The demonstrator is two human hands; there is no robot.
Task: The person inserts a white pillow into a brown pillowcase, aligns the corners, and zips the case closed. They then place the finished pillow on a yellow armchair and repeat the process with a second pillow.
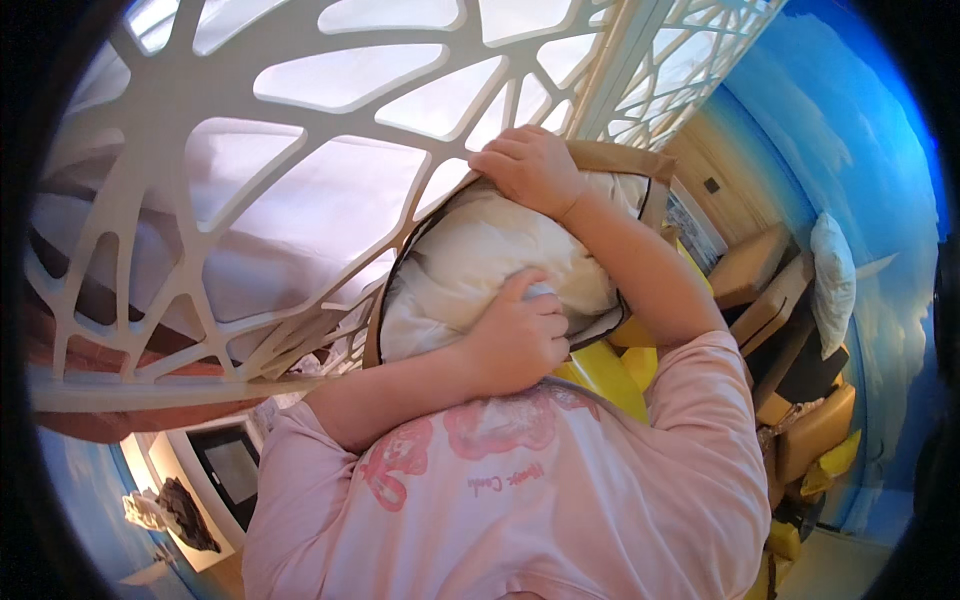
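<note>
In front of my chest a tan cover [621, 159] with dark edging gapes around a plump cream padded insert [480, 259]. My right hand [531, 171] lies across the far rim of the cover, its fingers curled over the edge. Closer to me, my left hand [521, 334] is against the padding with the fingers bent. A small pale object [538, 289] shows between its index finger and the other fingers; what it is cannot be made out. The inside of the cover below the insert is mostly hidden.
A white openwork lattice panel [345, 112] rises on the left and ahead, close to the cover. At right several tan cushions [750, 262] are piled with a white pillow [832, 285]. Yellow material [604, 375] lies beneath the cover. A blue sky-patterned wall [885, 150] stands beyond.
</note>
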